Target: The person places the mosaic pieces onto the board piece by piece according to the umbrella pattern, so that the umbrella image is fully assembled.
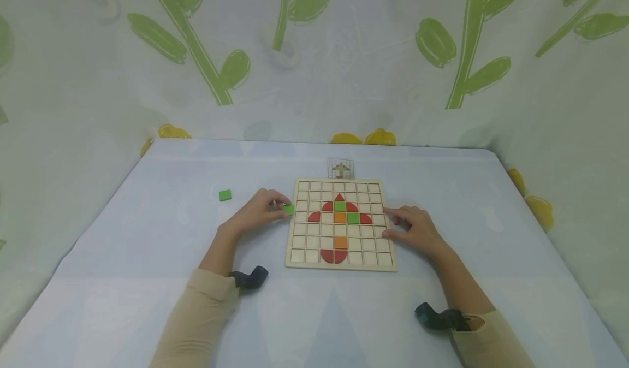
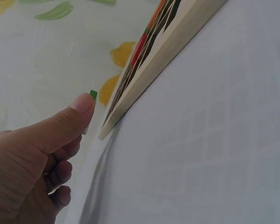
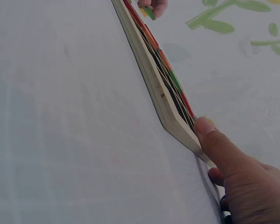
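My left hand [image 1: 260, 209] pinches a small green square tile [image 1: 288, 209] between thumb and fingers, at the left edge of a wooden grid board [image 1: 304, 244]. In the left wrist view, only a thin part of the green tile [image 2: 93, 94] shows past the thumb. My right hand [image 1: 415, 229] rests thumb and index fingertips on the board's right rim, apart from each other. Red, green and orange pieces lie in the grid: a red triangle [image 1: 339, 197] on top, red rounded pieces at the sides, an orange square [image 1: 340, 242] lower down and two red rounded pieces below it.
A second green square tile [image 1: 225, 195] lies on the white-covered table [image 1: 162, 215], left of the board. Touching or close to the board's far edge is a small pattern card [image 1: 340, 168]. A leaf-printed wall covering [image 1: 344, 84] surrounds the table's back and sides.
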The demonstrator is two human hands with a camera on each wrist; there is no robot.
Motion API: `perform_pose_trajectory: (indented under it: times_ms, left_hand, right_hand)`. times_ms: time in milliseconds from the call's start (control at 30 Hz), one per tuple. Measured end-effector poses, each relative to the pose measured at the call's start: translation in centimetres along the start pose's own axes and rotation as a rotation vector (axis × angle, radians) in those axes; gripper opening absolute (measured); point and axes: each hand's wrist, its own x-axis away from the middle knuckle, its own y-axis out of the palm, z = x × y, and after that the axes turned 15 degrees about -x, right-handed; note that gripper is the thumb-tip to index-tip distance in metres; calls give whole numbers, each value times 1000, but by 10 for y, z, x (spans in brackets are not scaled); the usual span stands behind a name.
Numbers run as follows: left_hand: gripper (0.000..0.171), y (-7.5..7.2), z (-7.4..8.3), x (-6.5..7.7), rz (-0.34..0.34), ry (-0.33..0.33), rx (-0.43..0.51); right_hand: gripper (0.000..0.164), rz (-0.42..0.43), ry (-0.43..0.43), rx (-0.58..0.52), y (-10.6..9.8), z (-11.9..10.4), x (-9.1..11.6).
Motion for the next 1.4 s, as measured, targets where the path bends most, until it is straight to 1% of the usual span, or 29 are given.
perform_pose_trajectory:
  times_ms: [133,300,533,800,933,1167,1267,1400]
  left_hand:
    - [32,2,7,-4,6,1,-1]
    - [31,6,14,-10,-1,30,23]
    - [32,11,24,-18,-35,52,22]
    - [33,20,34,-27,-80,77,55]
    - [32,23,40,-29,-115,69,47]
    - [32,25,49,-31,-150,37,52]
    - [31,28,51,-32,-154,37,39]
    - [30,32,52,-33,-141,50,12]
  right_hand:
    - [52,-5,19,2,0,0,0]
    - [52,-12,32,5,0,0,0]
    - [53,-17,29,0,-1,0,-1]
    - [52,-16,44,2,-2,0,-1]
    - [53,-24,53,2,-2,0,-2]
    - [54,-23,58,3,-3,-1,-3]
    - [53,-22,57,2,-3,0,-2]
    - [52,-21,61,2,-2,1,-2]
